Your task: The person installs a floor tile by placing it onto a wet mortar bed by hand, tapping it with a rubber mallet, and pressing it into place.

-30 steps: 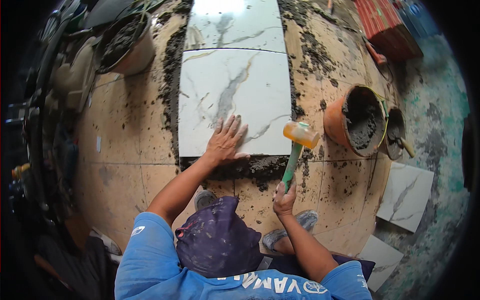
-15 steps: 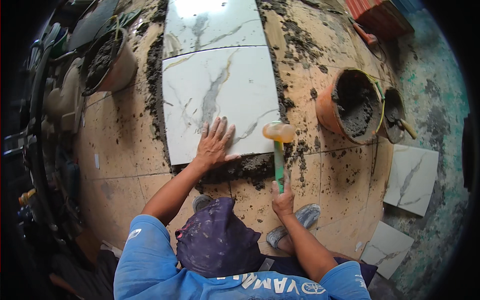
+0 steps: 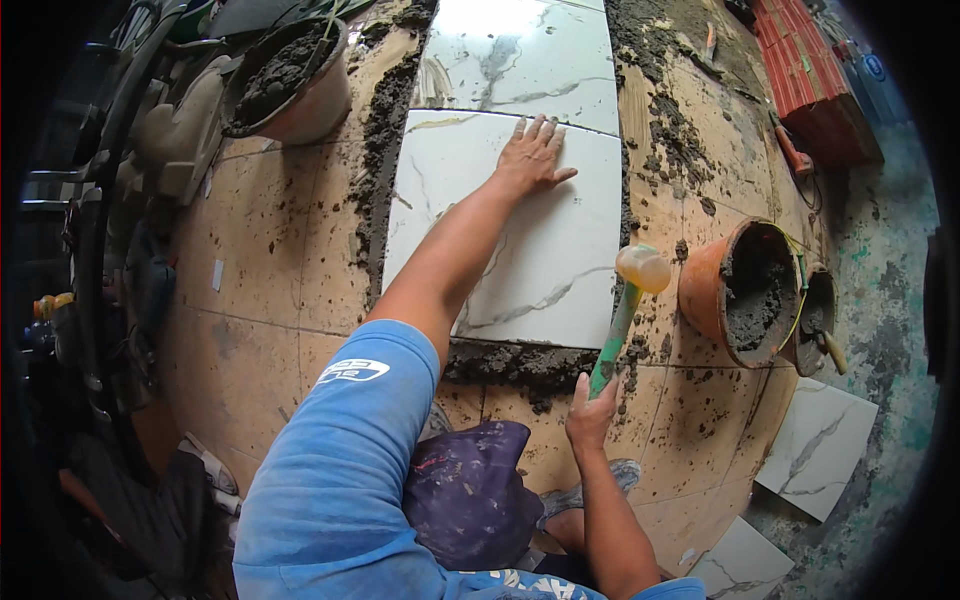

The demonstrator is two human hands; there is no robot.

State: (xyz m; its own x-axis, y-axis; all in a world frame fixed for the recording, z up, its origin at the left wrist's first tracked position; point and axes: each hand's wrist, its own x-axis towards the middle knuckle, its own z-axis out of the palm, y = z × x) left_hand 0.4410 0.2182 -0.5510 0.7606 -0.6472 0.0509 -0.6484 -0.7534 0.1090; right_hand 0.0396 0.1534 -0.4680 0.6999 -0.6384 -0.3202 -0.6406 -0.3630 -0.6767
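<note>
Head view: left hand (image 3: pixel 533 160), spread, has shifted to the far end of the white tile (image 3: pixel 555 245), likely steadying it there; right hand (image 3: pixel 592 415) grips the mallet (image 3: pixel 623 318).

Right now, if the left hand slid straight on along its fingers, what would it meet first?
Probably the far white tile, just ahead of the left hand on the near tile; the exact gap is unclear.

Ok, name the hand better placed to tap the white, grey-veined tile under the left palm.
Probably the right hand, holding the green-handled, amber-headed mallet; the left hand lies on the tile.
</note>
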